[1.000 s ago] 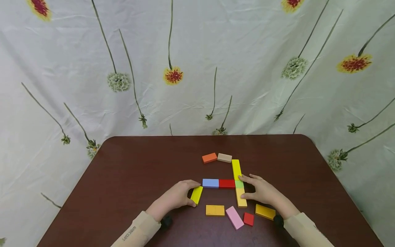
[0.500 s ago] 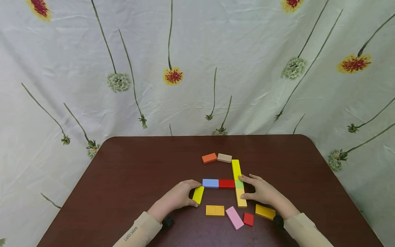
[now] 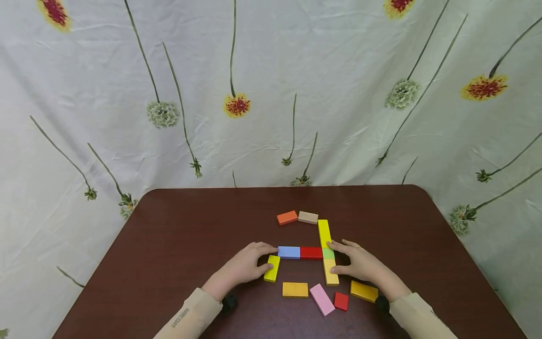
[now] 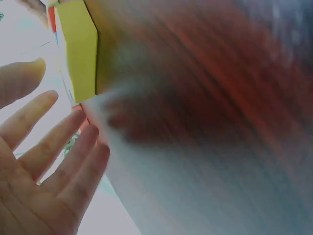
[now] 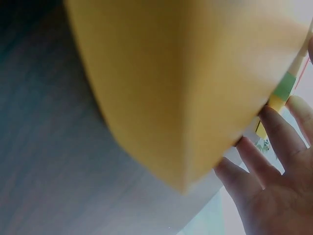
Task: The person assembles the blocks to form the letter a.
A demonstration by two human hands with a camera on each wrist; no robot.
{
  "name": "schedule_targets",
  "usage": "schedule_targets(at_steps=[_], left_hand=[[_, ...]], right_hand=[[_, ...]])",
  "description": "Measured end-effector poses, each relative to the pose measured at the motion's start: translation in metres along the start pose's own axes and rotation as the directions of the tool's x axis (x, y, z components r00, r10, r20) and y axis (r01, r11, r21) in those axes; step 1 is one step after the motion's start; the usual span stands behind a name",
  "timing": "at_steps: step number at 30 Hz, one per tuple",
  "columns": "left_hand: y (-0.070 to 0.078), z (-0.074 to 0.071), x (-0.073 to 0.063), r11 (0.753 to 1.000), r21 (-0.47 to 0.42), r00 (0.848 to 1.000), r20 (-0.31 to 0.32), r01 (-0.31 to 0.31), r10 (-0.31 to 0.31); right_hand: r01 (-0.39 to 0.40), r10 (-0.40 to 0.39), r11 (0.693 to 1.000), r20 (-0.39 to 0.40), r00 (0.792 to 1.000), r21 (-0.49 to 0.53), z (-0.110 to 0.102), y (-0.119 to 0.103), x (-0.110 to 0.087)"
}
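Observation:
My left hand (image 3: 242, 266) spreads its fingers by a yellow block (image 3: 271, 275). Its thumb lies at or over the block's top in the head view, and its fingertips reach the left end of a blue block (image 3: 289, 253). That block adjoins a red block (image 3: 311, 253). Extended fingers of my right hand (image 3: 362, 262) rest along a column: a long yellow block (image 3: 323, 231), a small green block (image 3: 328, 254) and a light orange block (image 3: 330, 274). The left wrist view has the yellow block (image 4: 80, 51) apart from the fingers.
In front lie an orange-yellow block (image 3: 295, 290), a pink block (image 3: 322, 300), a small red block (image 3: 341, 301) and another orange-yellow block (image 3: 363, 291) near the right wrist. Farther back are an orange block (image 3: 287, 217) and a beige block (image 3: 308, 217) on the brown table (image 3: 190, 226).
The left hand slid the yellow block slightly right, to just below the blue block's left end, then let go of it. Its fingers now point farther up. The right hand stays put.

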State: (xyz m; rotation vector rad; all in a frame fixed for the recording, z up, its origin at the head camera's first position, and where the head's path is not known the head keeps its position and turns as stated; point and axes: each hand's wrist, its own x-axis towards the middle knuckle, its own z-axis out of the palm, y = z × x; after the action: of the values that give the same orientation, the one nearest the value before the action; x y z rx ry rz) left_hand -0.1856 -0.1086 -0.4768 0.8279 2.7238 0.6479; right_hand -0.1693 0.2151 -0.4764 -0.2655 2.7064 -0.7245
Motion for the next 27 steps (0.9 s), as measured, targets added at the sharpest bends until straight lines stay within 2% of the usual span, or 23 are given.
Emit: schedule_targets(at_steps=[8,14,16,21,27], left_hand=[[-0.001,0.002,0.003,0.999,0.043,0.998,0.054,0.017,-0.019],[0.002,0.004,0.002,0.999,0.043,0.999,0.022,0.022,-0.023],[0.006,0.006,0.001,0.999,0.054,1.0,-0.007,-0.001,0.001],[0.019,0.01,-0.002,0.989,0.11,0.993,-0.058,-0.099,0.106],[0.032,0.019,-0.005,0.958,0.179,0.971,-0.042,-0.226,0.237]], right_hand=[[-0.001,0.001,1.0,-0.001,1.0,-0.002,0.001,0.0,-0.001],[-0.004,0.004,1.0,0.004,1.0,0.001,0.0,0.0,-0.001],[-0.003,0.003,1.0,0.005,1.0,0.0,0.0,0.0,-0.001],[0.013,-0.013,1.0,0.0,1.0,-0.004,-0.001,0.001,-0.001],[0.02,-0.02,1.0,0.003,1.0,-0.001,-0.001,0.002,0.0]])
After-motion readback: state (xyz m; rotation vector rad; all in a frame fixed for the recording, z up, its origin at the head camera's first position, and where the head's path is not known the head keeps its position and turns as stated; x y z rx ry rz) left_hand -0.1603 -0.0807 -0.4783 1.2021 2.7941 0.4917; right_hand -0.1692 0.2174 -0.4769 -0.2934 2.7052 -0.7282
